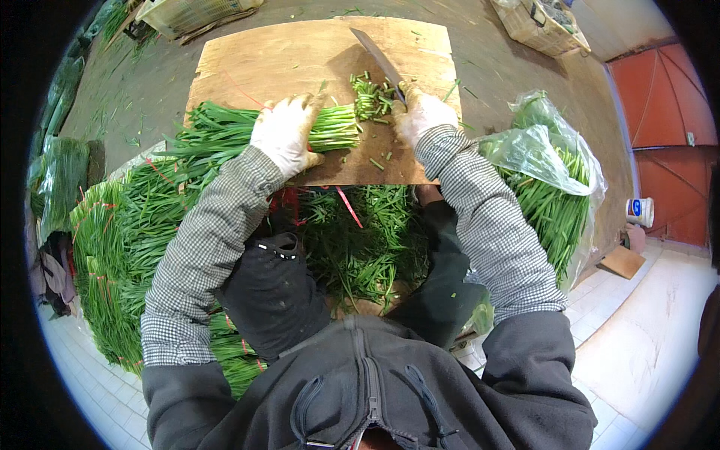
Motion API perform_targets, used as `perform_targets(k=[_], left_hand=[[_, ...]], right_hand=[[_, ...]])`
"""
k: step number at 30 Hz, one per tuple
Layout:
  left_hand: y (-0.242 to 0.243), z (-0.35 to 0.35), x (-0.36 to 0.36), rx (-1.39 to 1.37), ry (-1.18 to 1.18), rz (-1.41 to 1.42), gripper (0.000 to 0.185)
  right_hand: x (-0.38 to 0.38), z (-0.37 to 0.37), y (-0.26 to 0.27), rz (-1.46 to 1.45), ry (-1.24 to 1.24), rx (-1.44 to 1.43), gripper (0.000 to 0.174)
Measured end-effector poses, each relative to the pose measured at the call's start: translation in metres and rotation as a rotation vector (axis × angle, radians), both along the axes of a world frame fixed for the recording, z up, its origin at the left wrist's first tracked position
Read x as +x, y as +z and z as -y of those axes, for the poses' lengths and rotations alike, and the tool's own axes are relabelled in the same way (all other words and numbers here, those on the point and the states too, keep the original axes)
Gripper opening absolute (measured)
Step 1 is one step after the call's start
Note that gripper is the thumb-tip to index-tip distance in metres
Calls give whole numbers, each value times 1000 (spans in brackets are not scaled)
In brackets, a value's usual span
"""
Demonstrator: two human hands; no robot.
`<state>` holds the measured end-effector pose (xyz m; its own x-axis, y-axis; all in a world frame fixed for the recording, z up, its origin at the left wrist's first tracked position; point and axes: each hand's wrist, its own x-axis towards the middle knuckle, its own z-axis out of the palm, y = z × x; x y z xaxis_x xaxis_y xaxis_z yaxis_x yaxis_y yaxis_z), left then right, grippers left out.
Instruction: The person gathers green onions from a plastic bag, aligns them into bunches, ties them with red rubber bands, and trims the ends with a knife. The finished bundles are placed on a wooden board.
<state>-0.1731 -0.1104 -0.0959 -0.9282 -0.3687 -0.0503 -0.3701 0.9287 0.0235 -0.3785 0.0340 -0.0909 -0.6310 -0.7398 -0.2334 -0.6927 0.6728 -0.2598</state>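
Observation:
My left hand (286, 134), in a soiled pale glove, presses around a bunch of green garlic chives (334, 126) lying across a wooden board (270, 62). The bunch's pale cut ends face right, and its leaves trail off the board's left edge. In my gloved right hand (422, 115) is a long-bladed knife (378, 56), its tip angled up and left over the board. Short chopped stem pieces (368, 95) lie heaped between the cut ends and the knife, with a few strays nearer to me. The knife's handle is mostly hidden by my fingers.
Tied chive bundles (112, 264) are piled at my left. A clear plastic bag (554, 163) of chives stands at my right. Loose leaves (371, 253) lie between my legs. Plastic crates (191, 14) sit beyond the board. A white tub (640, 212) is near the red door (669, 101).

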Motion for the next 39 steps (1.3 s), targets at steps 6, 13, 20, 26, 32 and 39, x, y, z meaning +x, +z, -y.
perform_targets(k=[6, 13, 20, 26, 32, 39], left_hand=[[8, 10, 9, 125, 91, 91, 70], [18, 17, 11, 313, 119, 126, 71], [10, 22, 11, 357, 119, 114, 73], [6, 23, 14, 371, 128, 89, 74], [-1, 26, 14, 378, 102, 102, 72], [-1, 27, 17, 399, 93, 25, 63]], right_hand=[[-21, 33, -44, -377, 380, 89, 39], [31, 22, -60, -213, 412, -156, 38], [51, -38, -37, 575, 12, -403, 41], [51, 9, -39, 648, -7, -393, 39], [40, 5, -40, 1002, -179, -391, 23], [55, 7, -38, 731, -146, -581, 20]])
